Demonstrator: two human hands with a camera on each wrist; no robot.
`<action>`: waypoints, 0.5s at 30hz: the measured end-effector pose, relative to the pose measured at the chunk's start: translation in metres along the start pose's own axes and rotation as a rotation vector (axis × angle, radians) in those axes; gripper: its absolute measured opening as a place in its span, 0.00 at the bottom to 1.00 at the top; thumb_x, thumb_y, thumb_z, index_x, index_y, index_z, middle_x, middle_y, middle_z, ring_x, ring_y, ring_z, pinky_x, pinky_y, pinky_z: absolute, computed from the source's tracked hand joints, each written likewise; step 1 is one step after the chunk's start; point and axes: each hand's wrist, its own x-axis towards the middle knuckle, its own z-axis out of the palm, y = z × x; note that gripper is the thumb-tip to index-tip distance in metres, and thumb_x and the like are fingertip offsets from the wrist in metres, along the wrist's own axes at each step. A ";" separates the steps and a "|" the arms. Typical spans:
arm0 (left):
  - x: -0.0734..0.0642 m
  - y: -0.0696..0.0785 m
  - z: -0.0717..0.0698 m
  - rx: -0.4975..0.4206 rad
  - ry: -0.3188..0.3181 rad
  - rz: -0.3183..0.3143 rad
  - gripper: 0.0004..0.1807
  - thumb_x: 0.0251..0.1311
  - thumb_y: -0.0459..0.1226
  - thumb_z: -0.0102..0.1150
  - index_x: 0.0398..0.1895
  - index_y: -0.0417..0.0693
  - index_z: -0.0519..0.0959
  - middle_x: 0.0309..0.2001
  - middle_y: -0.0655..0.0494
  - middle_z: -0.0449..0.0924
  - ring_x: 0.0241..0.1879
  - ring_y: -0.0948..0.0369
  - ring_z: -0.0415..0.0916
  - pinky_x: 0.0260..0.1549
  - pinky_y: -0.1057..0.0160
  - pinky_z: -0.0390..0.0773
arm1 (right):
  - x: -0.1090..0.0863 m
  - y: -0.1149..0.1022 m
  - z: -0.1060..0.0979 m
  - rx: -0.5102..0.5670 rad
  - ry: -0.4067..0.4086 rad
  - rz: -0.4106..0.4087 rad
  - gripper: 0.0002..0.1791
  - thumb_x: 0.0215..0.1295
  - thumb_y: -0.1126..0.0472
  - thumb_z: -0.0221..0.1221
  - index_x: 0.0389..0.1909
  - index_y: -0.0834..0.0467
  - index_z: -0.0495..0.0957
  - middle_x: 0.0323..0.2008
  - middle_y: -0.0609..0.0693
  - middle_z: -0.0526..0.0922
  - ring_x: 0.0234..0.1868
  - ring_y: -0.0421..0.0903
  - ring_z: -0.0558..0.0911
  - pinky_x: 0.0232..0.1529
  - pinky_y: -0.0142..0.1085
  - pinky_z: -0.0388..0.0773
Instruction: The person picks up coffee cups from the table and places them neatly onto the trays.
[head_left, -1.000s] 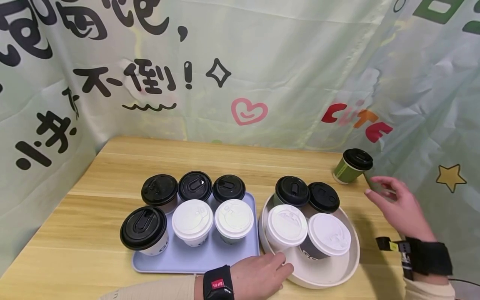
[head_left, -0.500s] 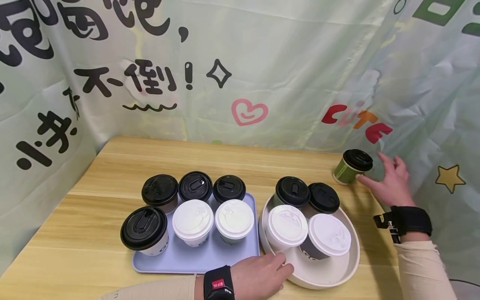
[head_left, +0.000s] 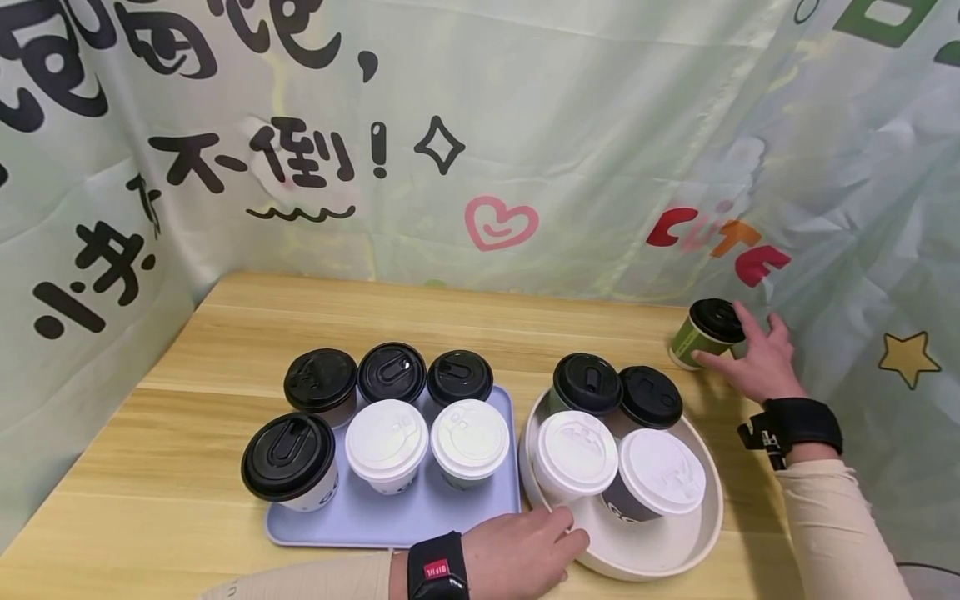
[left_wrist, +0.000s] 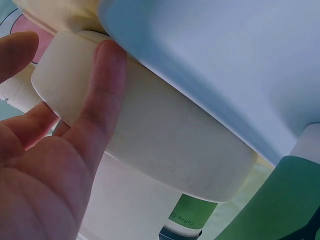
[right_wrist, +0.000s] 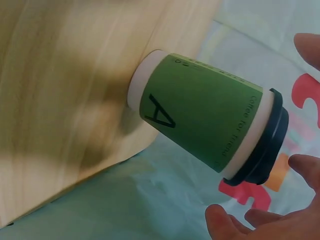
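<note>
A green paper coffee cup [head_left: 697,335] with a black lid stands upright at the table's back right corner. My right hand [head_left: 757,358] is spread beside it, thumb low and fingers by the lid; in the right wrist view a gap shows between the fingertips [right_wrist: 295,162] and the cup. At the front, my left hand [head_left: 521,550] holds the wall of a round cream tray [head_left: 712,508]. The left wrist view has one finger [left_wrist: 107,75] along the tray's outer wall and another passing behind the rim. Two black-lidded and two white-lidded cups stand in this tray.
Left of the round tray lies a blue rectangular tray [head_left: 405,529] bearing several lidded cups, such as a white-lidded cup [head_left: 386,446] and a black-lidded cup [head_left: 288,458] at its left edge. A printed curtain [head_left: 600,167] hangs behind the wooden table [head_left: 150,467].
My right hand has moved left and away from me, from right of the green cup to close around its side. The left hand and the trays have stayed put.
</note>
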 end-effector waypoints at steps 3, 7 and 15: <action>0.000 0.000 0.000 -0.002 -0.001 -0.001 0.17 0.70 0.44 0.65 0.57 0.53 0.75 0.41 0.62 0.71 0.32 0.73 0.68 0.27 0.77 0.67 | 0.001 0.002 0.001 0.000 -0.003 0.007 0.59 0.68 0.40 0.63 0.84 0.55 0.34 0.76 0.76 0.22 0.70 0.89 0.36 0.55 0.82 0.50; 0.000 0.000 0.000 -0.007 -0.007 -0.009 0.17 0.70 0.44 0.65 0.58 0.54 0.75 0.41 0.63 0.71 0.32 0.73 0.68 0.27 0.76 0.68 | 0.001 0.004 0.002 0.009 -0.009 0.014 0.59 0.68 0.41 0.64 0.84 0.55 0.35 0.76 0.77 0.23 0.70 0.89 0.40 0.57 0.81 0.52; 0.001 0.000 0.001 -0.015 -0.008 -0.011 0.17 0.70 0.45 0.64 0.58 0.54 0.75 0.41 0.63 0.71 0.33 0.73 0.68 0.28 0.76 0.68 | 0.002 0.004 0.005 0.016 -0.023 0.022 0.62 0.66 0.41 0.66 0.83 0.56 0.33 0.75 0.80 0.25 0.69 0.88 0.46 0.58 0.79 0.55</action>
